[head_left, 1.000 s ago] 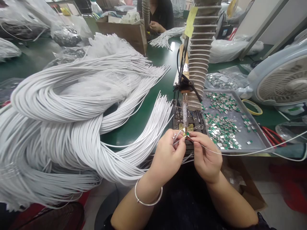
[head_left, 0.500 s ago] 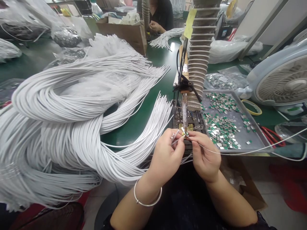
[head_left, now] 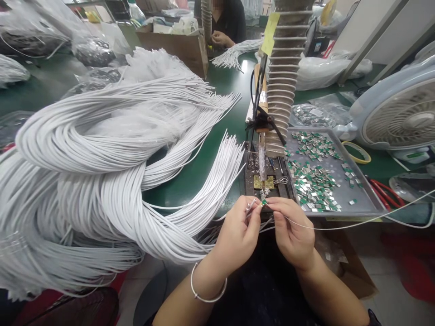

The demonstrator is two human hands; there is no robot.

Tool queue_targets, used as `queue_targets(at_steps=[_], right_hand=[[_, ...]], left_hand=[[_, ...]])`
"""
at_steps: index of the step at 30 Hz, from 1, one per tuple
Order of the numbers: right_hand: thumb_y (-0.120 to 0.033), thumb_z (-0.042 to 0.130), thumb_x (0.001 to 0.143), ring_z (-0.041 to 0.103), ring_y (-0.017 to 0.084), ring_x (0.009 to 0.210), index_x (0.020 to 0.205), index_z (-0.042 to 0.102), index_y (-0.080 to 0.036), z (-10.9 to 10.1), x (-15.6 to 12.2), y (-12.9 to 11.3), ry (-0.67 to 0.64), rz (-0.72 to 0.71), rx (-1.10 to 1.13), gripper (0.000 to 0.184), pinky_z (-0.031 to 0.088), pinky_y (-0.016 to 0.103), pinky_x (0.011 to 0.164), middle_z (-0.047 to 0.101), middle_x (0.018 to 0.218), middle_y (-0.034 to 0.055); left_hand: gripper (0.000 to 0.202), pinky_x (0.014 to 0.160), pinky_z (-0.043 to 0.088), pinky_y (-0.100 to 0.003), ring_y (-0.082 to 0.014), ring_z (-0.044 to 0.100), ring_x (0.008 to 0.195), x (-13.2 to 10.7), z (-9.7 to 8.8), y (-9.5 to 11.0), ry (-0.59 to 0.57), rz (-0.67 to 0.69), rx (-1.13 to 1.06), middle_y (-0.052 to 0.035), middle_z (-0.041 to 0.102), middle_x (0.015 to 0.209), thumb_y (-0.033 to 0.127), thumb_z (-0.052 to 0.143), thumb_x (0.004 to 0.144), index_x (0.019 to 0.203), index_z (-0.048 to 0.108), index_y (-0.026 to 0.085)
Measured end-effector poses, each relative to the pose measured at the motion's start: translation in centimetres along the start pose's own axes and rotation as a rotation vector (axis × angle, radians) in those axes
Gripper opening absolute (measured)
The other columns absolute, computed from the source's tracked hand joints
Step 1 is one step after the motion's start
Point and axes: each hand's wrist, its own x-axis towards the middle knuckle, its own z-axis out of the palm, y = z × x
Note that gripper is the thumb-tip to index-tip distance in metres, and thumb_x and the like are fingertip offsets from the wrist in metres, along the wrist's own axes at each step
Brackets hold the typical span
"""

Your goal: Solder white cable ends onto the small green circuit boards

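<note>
We are pinching white cable ends (head_left: 250, 206) in our left hand (head_left: 238, 235) and a thin wire (head_left: 340, 222) in our right hand (head_left: 292, 231), both closing on a tiny green board (head_left: 263, 202) at six o'clock from the soldering iron (head_left: 262, 163). It is looking light, stiff, fragile (we are judging edges safest).

A big heap of white cables (head_left: 102, 149) fills the left half of the frame, lying on a green table (head_left: 220, 81). At right centre a grey tray (head_left: 360, 201) holds scattered small green and silver pieces (head_left: 314, 181). A white fan (head_left: 401, 117) stands at the right edge, with a yellow ring of tape (head_left: 368, 159) and red-handled pliers (head_left: 384, 192) just below it. A ribbed hose (head_left: 283, 77) rises top centre. At the top sit a cardboard box (head_left: 180, 47), plastic bags (head_left: 91, 50) and a person in a dark top (head_left: 231, 22).
</note>
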Motion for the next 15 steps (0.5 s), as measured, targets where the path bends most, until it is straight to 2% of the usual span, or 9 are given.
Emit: queue_targets(at_steps=[3, 8, 11, 15], right_hand=[[-0.007, 0.049, 0.084, 0.067, 0.019, 0.082, 0.1, 0.061, -0.02, -0.7, -0.5, -0.1, -0.01, 0.005, -0.016, 0.024, 0.057, 0.034, 0.071, 0.069, 0.087, 0.0073], [-0.009, 0.049, 0.085, 0.066, 0.018, 0.081, 0.097, 0.063, -0.02, -2.2, -1.3, 0.6, 0.081, 0.111, -0.091, 0.022, 0.055, 0.034, 0.076, 0.068, 0.085, 0.005], [-0.013, 0.048, 0.087, 0.066, 0.018, 0.08, 0.094, 0.064, -0.021, -2.9, -1.4, 1.2, 0.152, 0.177, -0.133, 0.019, 0.055, 0.035, 0.076, 0.068, 0.084, 0.0045], [-0.017, 0.048, 0.089, 0.065, 0.017, 0.075, 0.089, 0.064, -0.021, -3.5, -1.3, 1.6, 0.208, 0.218, -0.17, 0.017, 0.054, 0.033, 0.072, 0.067, 0.08, 0.0033]], left_hand=[[0.017, 0.079, 0.047, -0.028, -0.0146, 0.059, 0.084, -0.8, 0.2, -0.6, -0.07, 0.015, 0.044, -0.0043, 0.061, 0.09, 0.022, 0.036, 0.096, 0.097, 0.052, 0.018], [0.022, 0.097, 0.043, -0.034, -0.0187, 0.056, 0.11, -1.9, 0.4, -1.2, -0.193, 0.027, 0.113, -0.0112, 0.059, 0.118, 0.023, 0.033, 0.097, 0.106, 0.052, 0.018], [0.023, 0.101, 0.042, -0.034, -0.019, 0.053, 0.119, -2.3, 0.2, -1.4, -0.348, 0.056, 0.115, -0.0122, 0.055, 0.128, 0.021, 0.032, 0.096, 0.102, 0.054, 0.019], [0.024, 0.101, 0.042, -0.031, -0.0167, 0.054, 0.118, -2.5, -0.5, -2.4, -0.545, 0.072, 0.048, -0.0108, 0.049, 0.136, 0.017, 0.034, 0.094, 0.097, 0.058, 0.019]])
